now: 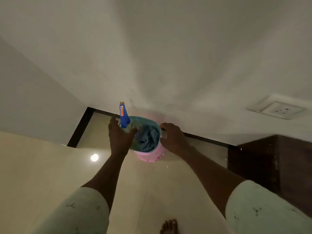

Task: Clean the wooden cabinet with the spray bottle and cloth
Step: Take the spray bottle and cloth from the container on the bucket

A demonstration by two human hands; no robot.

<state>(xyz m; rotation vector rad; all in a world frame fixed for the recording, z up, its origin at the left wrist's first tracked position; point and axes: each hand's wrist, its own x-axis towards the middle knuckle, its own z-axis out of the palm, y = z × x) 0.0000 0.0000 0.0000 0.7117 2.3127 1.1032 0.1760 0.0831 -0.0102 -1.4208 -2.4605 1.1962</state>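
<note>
A pink bucket (150, 155) with a teal inside stands on the pale floor against the wall. A blue-grey cloth (149, 138) lies crumpled in it. A clear spray bottle with a blue trigger head (124, 118) sticks up at the bucket's left rim. My left hand (119, 136) is wrapped around the bottle's body. Just right of the bucket is my right hand (173, 138), fingers curled at the rim; contact is unclear. The dark wooden cabinet (270, 159) stands at the right.
A white wall with a socket plate (276, 109) rises behind the bucket, edged by a dark skirting (207, 140). A lamp's reflection (94, 157) shines on the glossy floor. My bare foot (169, 227) is at the bottom edge.
</note>
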